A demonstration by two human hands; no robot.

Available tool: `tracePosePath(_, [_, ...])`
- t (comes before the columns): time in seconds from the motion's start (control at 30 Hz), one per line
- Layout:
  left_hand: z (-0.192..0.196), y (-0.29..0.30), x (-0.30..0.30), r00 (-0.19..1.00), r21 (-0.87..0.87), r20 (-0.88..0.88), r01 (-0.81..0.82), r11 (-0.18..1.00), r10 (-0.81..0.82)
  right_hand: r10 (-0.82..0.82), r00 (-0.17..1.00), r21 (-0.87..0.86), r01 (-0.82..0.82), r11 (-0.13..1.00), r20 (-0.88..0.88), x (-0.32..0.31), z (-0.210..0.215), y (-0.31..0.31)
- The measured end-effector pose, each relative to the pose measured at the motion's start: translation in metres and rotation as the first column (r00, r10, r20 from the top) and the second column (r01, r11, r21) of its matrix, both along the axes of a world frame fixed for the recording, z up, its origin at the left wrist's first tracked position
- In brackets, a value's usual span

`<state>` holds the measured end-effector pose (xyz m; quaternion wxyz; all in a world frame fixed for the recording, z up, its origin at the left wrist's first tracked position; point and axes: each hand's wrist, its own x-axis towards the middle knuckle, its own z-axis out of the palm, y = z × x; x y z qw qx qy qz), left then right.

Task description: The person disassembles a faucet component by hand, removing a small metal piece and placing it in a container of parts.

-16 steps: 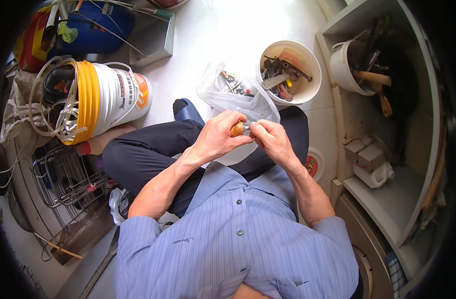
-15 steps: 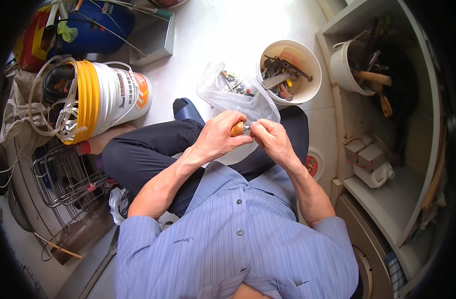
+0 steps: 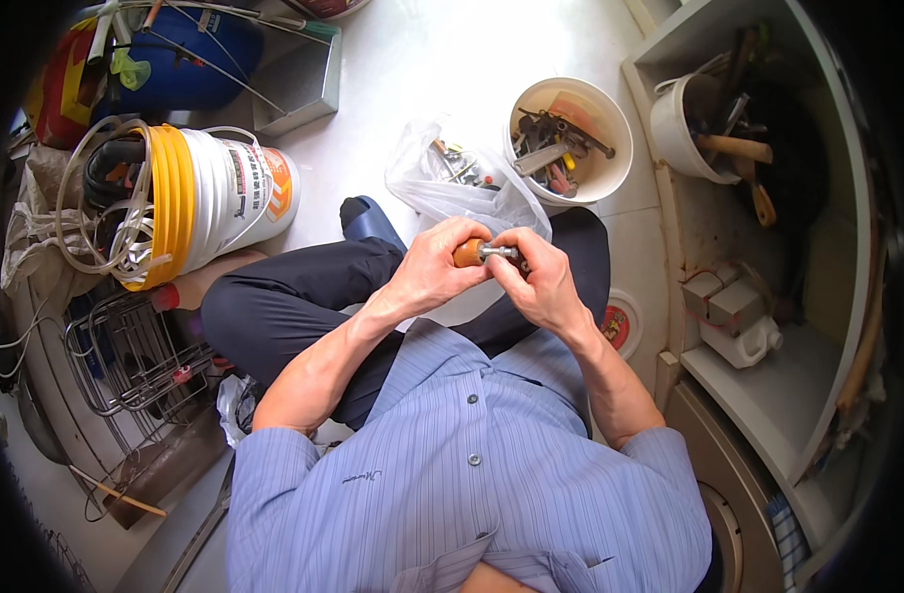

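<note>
I sit cross-legged on a white tiled floor in dark trousers. My left hand (image 3: 434, 269) grips the orange handle of a small tool (image 3: 469, 253), likely a screwdriver. My right hand (image 3: 537, 279) pinches the silver metal end (image 3: 499, 252) that sticks out of that handle. Both hands meet over my knees, just in front of a clear plastic bag (image 3: 450, 183) of metal parts.
A white bucket of mixed tools (image 3: 568, 138) stands beyond the bag. A white and yellow pail with coiled cable (image 3: 180, 203) lies at left, a wire rack (image 3: 126, 361) below it. Grey shelving (image 3: 768, 296) with a bowl of tools (image 3: 704, 128) fills the right.
</note>
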<state>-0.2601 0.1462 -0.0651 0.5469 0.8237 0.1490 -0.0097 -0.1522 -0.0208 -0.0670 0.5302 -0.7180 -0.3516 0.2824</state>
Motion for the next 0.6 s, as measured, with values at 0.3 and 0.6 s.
tracePosePath(0.3, [0.0012, -0.0023, 0.0053, 0.997, 0.032, 0.072, 0.019, 0.999, -0.021, 0.009, 0.988, 0.064, -0.019, 0.998, 0.151, 0.0026, -0.0076, -0.0001])
tracePosePath(0.6, [0.0031, -0.0007, 0.0083, 0.995, 0.115, 0.096, 0.023, 0.993, -0.034, 0.039, 0.991, 0.086, -0.050, 0.995, 0.125, 0.0079, -0.0024, 0.0021])
